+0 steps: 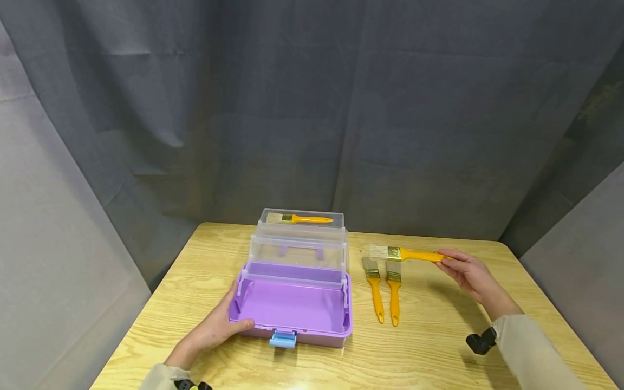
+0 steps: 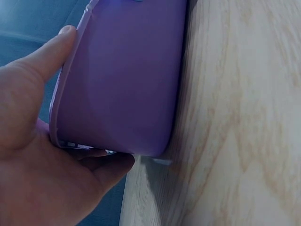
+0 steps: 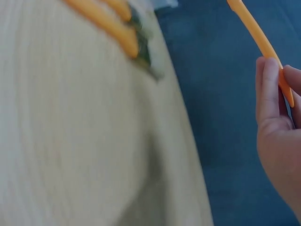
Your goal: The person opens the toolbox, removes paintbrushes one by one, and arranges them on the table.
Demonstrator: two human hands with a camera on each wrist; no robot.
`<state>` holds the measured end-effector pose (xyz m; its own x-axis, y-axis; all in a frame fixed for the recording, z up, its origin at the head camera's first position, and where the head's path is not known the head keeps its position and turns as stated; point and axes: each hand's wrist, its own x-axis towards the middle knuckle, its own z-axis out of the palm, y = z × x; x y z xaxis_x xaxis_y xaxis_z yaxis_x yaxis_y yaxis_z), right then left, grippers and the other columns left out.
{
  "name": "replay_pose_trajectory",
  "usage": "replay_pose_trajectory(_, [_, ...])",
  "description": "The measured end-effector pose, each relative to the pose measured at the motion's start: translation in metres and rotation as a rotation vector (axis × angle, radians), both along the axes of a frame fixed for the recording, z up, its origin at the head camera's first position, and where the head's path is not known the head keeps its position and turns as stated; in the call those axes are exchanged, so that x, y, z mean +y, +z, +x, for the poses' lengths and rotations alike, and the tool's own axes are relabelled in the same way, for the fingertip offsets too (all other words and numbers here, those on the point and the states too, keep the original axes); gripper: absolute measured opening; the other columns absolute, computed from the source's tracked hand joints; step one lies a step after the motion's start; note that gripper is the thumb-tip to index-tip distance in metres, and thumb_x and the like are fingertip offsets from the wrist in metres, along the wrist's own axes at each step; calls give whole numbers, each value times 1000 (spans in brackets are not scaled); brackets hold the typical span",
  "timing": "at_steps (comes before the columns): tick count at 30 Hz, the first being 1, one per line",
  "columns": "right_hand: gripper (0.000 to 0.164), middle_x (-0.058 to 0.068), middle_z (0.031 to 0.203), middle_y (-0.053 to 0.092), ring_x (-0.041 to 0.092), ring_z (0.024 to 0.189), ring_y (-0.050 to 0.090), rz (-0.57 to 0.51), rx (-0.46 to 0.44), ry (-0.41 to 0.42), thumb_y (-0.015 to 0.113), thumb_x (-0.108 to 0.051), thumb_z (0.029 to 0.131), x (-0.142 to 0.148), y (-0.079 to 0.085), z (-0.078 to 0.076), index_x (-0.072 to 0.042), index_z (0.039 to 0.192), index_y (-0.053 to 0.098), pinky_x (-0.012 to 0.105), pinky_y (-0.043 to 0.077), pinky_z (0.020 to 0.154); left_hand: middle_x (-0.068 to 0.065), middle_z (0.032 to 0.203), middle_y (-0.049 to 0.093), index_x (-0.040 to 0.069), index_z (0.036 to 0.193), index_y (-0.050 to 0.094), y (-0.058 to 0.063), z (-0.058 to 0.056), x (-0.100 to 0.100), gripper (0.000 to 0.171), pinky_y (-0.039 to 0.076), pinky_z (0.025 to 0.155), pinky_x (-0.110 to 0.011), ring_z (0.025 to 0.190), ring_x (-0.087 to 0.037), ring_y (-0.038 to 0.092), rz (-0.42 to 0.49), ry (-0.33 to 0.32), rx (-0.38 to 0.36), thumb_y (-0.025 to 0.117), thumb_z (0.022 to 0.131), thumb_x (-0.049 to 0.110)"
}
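My right hand [image 1: 466, 272] pinches the yellow handle end of a paintbrush [image 1: 414, 255], held above the table with its pale bristles to the left. The right wrist view shows the handle [image 3: 256, 33] between thumb and fingers. My left hand [image 1: 216, 324] grips the front left corner of a purple toolbox [image 1: 324, 340], thumb on the front rim and fingers along the left side. The box stands open, its clear trays [image 1: 297, 246] raised in steps. One paintbrush [image 1: 312, 220] lies in the topmost tray. The purple bottom compartment [image 1: 294, 306] holds nothing visible.
Two more paintbrushes [image 1: 377, 298] [image 1: 395, 298] lie side by side on the wooden table [image 1: 429, 346], right of the box, bristles away from me. A light blue latch [image 1: 283, 339] hangs at the box front. Dark grey cloth [image 1: 414, 135] rises behind the table.
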<state>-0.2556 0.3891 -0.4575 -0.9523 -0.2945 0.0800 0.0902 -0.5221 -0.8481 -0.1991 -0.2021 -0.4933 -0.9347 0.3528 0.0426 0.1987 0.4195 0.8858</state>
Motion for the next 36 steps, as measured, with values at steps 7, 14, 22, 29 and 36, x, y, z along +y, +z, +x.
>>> replay_pose_trajectory(7, [43, 10, 110, 65, 23, 102, 64, 31, -19, -13, 32, 14, 97, 36, -18, 17, -2, 112, 69, 30, 49, 89, -23, 155, -4, 8, 151, -6, -1, 0, -1, 108, 4, 110, -57, 140, -42, 2, -3, -3, -36, 75, 81, 20])
replay_pose_trajectory(14, [41, 8, 109, 65, 22, 101, 65, 35, -51, -46, 34, 12, 97, 61, -31, 27, -4, 110, 70, 29, 47, 91, -26, 154, -4, 6, 151, -6, 0, 0, -1, 108, 5, 109, -58, 139, -44, 3, 20, -12, -22, 75, 81, 16])
replay_pose_trajectory(22, [40, 3, 101, 66, 17, 94, 67, 122, -84, -164, 42, 12, 95, 73, -41, 30, -11, 101, 74, 27, 49, 88, -26, 154, -2, 5, 151, -7, -1, -1, -2, 109, 7, 109, -58, 138, -44, 6, -2, -4, -15, 76, 81, 17])
replay_pose_trajectory(29, [36, -5, 92, 68, 12, 85, 68, 243, -170, -304, 52, 10, 92, 75, -48, 33, -17, 88, 76, 26, 53, 81, -24, 155, -3, 8, 151, -8, -2, -2, -2, 108, 6, 109, -58, 139, -43, 5, 17, -13, -20, 75, 81, 16])
replay_pose_trajectory(36, [31, -9, 84, 68, 5, 76, 67, 731, -181, -428, 68, -9, 87, 60, -54, 35, 8, 113, 64, 24, 56, 72, -24, 155, -3, 6, 151, -8, 0, 0, -3, 108, 6, 109, -57, 139, -43, 4, -23, 11, -37, 74, 82, 20])
